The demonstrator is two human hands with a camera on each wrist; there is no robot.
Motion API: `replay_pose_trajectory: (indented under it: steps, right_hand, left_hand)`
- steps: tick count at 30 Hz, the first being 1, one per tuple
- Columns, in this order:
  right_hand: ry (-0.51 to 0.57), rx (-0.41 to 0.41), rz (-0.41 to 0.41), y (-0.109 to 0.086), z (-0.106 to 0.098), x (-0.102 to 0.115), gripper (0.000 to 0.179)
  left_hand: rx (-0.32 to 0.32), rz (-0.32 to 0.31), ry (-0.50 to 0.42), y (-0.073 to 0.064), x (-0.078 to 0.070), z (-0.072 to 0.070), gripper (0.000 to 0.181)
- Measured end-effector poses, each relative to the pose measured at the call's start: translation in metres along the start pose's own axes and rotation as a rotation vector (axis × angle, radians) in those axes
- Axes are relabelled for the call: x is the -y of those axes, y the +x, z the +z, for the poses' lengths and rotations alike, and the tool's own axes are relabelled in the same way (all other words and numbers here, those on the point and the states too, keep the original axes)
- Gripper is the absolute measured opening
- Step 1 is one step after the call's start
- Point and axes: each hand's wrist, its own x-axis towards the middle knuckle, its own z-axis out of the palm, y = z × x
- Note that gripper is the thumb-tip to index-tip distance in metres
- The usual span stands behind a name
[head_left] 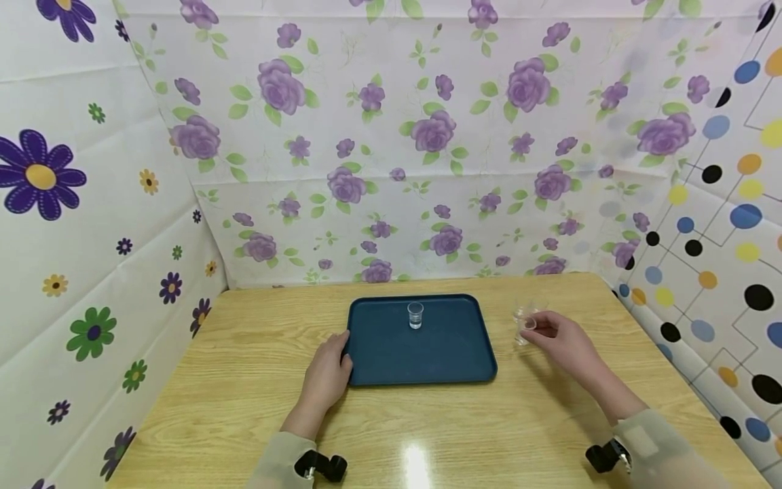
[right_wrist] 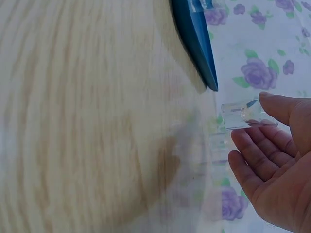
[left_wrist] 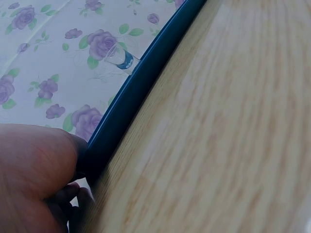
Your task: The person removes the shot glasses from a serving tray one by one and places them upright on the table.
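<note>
A dark blue tray (head_left: pixel 421 360) lies on the wooden table, with one small clear shot glass (head_left: pixel 415 316) standing near its back edge. My left hand (head_left: pixel 328 372) grips the tray's left rim; in the left wrist view the thumb side meets the blue rim (left_wrist: pixel 127 97) and the other fingers are partly hidden. To the right of the tray, my right hand (head_left: pixel 560 337) pinches a clear shot glass (right_wrist: pixel 235 116) between thumb and fingers. Beside that hand stand more clear glasses (head_left: pixel 519 314), faint and partly overlapping, so their number is hard to tell.
The wooden table (head_left: pixel 244 387) reaches a flowered cloth wall (head_left: pixel 397 136) at the back. A cloth with purple and green flowers (head_left: pixel 91 272) borders the left, and a dotted cloth (head_left: pixel 721 258) borders the right.
</note>
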Motion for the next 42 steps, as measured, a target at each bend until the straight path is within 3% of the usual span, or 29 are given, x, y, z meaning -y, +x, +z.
replay_pose_trajectory:
  steps: [13, 42]
  right_hand:
    - [-0.011, 0.01, 0.041, -0.003, -0.003, -0.009, 0.053]
    - [0.0, 0.003, 0.029, -0.003, -0.001, -0.021, 0.048]
  left_hand:
    - [0.002, -0.002, 0.001, 0.001, 0.002, 0.001, 0.052]
    - [-0.013, 0.012, -0.004, 0.001, 0.001, 0.001, 0.051]
